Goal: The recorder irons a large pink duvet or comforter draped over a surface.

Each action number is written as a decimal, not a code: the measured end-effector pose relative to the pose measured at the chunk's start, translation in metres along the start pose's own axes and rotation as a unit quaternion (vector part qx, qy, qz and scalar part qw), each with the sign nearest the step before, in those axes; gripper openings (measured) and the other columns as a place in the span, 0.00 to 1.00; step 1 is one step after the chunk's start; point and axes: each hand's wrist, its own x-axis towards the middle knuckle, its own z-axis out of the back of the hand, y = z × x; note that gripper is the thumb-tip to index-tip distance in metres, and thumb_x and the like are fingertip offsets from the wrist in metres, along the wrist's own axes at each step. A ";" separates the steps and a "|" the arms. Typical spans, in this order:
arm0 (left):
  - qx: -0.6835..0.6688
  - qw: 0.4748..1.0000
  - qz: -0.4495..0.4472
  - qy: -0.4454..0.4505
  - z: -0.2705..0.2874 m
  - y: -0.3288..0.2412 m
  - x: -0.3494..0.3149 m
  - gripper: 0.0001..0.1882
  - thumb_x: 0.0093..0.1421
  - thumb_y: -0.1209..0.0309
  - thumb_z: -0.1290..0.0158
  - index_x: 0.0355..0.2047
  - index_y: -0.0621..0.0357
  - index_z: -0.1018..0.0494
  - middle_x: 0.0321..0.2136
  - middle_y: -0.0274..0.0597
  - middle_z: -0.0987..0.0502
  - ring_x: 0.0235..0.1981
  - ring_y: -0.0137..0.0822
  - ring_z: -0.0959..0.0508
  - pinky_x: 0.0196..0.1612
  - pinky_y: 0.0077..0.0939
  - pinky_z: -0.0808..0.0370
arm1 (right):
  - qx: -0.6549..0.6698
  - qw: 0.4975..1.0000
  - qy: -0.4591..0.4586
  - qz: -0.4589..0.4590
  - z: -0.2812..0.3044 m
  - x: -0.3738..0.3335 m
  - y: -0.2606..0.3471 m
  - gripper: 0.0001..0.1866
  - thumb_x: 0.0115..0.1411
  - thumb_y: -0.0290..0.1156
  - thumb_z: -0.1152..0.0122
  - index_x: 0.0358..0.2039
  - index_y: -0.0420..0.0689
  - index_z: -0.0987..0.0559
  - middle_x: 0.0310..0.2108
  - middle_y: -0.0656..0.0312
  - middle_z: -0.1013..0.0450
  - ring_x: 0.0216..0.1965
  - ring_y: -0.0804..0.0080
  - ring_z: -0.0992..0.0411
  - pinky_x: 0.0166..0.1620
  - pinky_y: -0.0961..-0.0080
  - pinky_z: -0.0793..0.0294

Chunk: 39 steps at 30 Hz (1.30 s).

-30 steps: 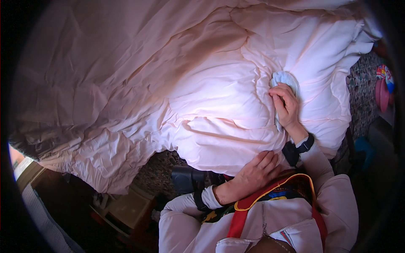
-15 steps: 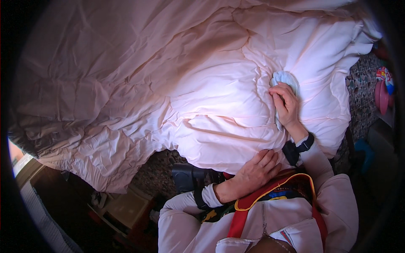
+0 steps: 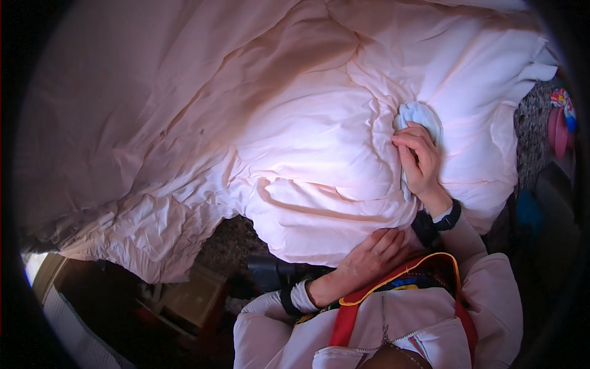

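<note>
A large pale pink quilt (image 3: 307, 135) spreads in folds in front of me and over my lap. A small light blue cloth (image 3: 420, 114) lies on it, partly under my right hand. My right hand (image 3: 421, 157) is closed, thumb and fingertips pinched together at a gathered fold beside the cloth; whatever is between them is hidden. Near the quilt's close edge, my left hand (image 3: 376, 255) rests palm down, its fingers stretched out side by side on the fabric and holding nothing I can see.
On the right, a pink basin (image 3: 558, 132) with a colourful item stands on the speckled floor (image 3: 533, 120). A blue object (image 3: 528, 212) sits in shadow there. At the lower left are a beige box-like thing (image 3: 193, 295) and a grey ribbed surface (image 3: 77, 326).
The view has shifted slightly. My right hand stays at the blue cloth in much the same pinch, and my left hand still rests at the quilt's near edge.
</note>
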 end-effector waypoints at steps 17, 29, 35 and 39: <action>0.017 0.999 0.001 -0.028 -0.002 -0.001 -0.008 0.27 0.52 0.68 0.53 0.55 0.53 0.33 0.53 0.47 0.33 0.58 0.44 0.37 0.61 0.35 0.39 | 0.010 0.999 -0.027 0.018 -0.005 -0.005 -0.007 0.06 0.56 0.18 0.49 0.33 0.39 0.24 0.30 0.55 0.25 0.35 0.58 0.26 0.51 0.58 0.30; 0.069 0.997 -0.026 -0.015 0.009 -0.003 -0.005 0.23 0.53 0.65 0.53 0.50 0.56 0.29 0.51 0.47 0.30 0.55 0.42 0.32 0.58 0.35 0.38 | -0.011 0.998 -0.057 0.009 -0.010 -0.011 -0.015 0.06 0.57 0.22 0.46 0.33 0.41 0.22 0.33 0.56 0.24 0.39 0.55 0.27 0.52 0.63 0.31; 0.095 0.994 -0.044 -0.025 0.003 -0.003 -0.005 0.23 0.54 0.65 0.53 0.51 0.57 0.30 0.52 0.48 0.30 0.55 0.43 0.33 0.59 0.37 0.39 | -0.002 0.998 -0.060 0.004 -0.012 -0.012 -0.016 0.06 0.57 0.23 0.46 0.34 0.42 0.21 0.34 0.54 0.25 0.40 0.54 0.27 0.49 0.65 0.30; 0.094 0.994 -0.052 -0.026 0.004 -0.004 -0.005 0.23 0.55 0.65 0.54 0.51 0.57 0.30 0.52 0.48 0.30 0.55 0.44 0.33 0.58 0.37 0.40 | -0.009 0.999 -0.046 -0.006 -0.008 -0.010 -0.010 0.06 0.58 0.22 0.48 0.33 0.39 0.22 0.34 0.55 0.24 0.40 0.56 0.26 0.47 0.68 0.28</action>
